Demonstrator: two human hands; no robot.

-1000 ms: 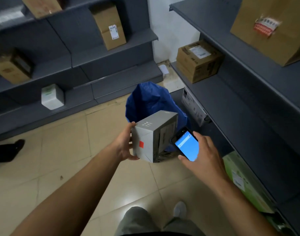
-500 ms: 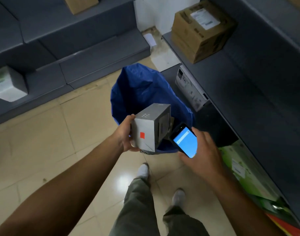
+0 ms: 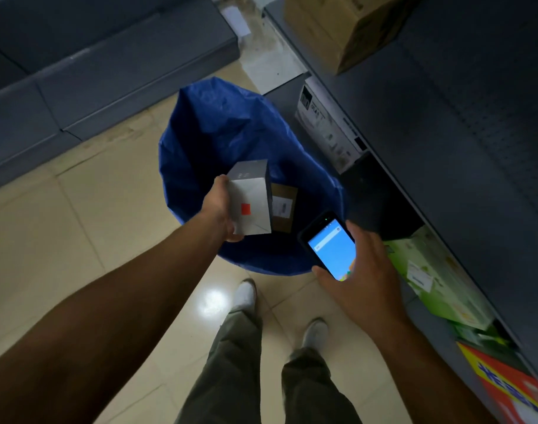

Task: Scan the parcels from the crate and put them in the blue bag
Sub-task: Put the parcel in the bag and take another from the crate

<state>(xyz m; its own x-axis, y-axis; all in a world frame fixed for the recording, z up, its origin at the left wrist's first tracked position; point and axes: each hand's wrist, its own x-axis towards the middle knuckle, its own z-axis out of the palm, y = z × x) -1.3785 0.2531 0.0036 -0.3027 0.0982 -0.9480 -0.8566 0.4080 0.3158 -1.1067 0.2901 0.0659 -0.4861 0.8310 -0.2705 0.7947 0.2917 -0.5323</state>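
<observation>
The blue bag (image 3: 219,130) stands open on the tiled floor in front of my feet. My left hand (image 3: 220,206) grips a grey parcel (image 3: 252,206) with a small red square, holding it inside the bag's mouth. A brown cardboard parcel (image 3: 284,209) with a white label lies in the bag beside it. My right hand (image 3: 362,270) holds a handheld scanner (image 3: 330,243) with a lit blue screen over the bag's near right rim. The crate is not in view.
Dark grey shelving (image 3: 445,123) runs along the right, with a brown box (image 3: 338,26) on top and a white box (image 3: 326,123), green box (image 3: 429,273) and red box (image 3: 506,387) beneath. More shelving (image 3: 93,71) stands at the far left. My legs (image 3: 261,362) are below.
I have stepped closer to the bag and looked down. My left hand has lowered the grey parcel into the bag's mouth. The scanner has drawn away from the parcel to the right.
</observation>
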